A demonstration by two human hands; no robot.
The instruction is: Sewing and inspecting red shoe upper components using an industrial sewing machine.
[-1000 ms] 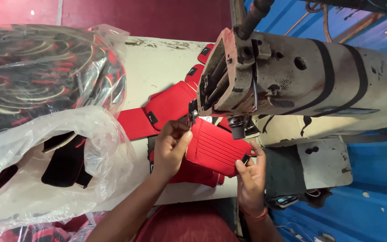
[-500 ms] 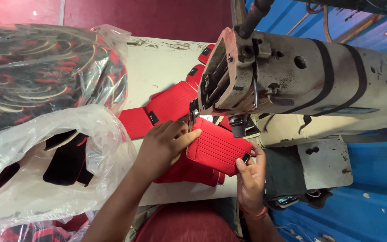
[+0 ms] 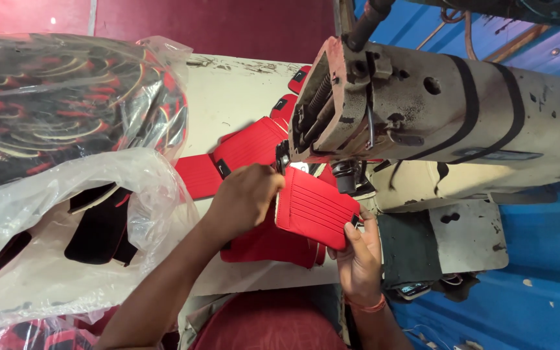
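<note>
A red ribbed fabric panel [image 3: 315,207] lies under the head of a worn beige sewing machine [image 3: 422,110]. My left hand [image 3: 244,198] presses on the panel's left edge, fingers curled close to the needle area. My right hand [image 3: 358,249] grips the panel's lower right corner from beneath, thumb on top. More red pieces [image 3: 247,146] joined in a chain trail away to the left and back across the white table [image 3: 234,91]. Another red layer [image 3: 267,243] lies beneath the panel.
A clear plastic bag [image 3: 66,214] with black and red pieces sits at the left front. Behind it lies a second bag [image 3: 59,97] of black and red patterned parts. A blue surface [image 3: 539,259] lies at the right under the machine's arm.
My left hand has moved right and closed over the panel's left edge near the needle. The panel has shifted slightly under the machine head. My right hand stays at the lower corner.
</note>
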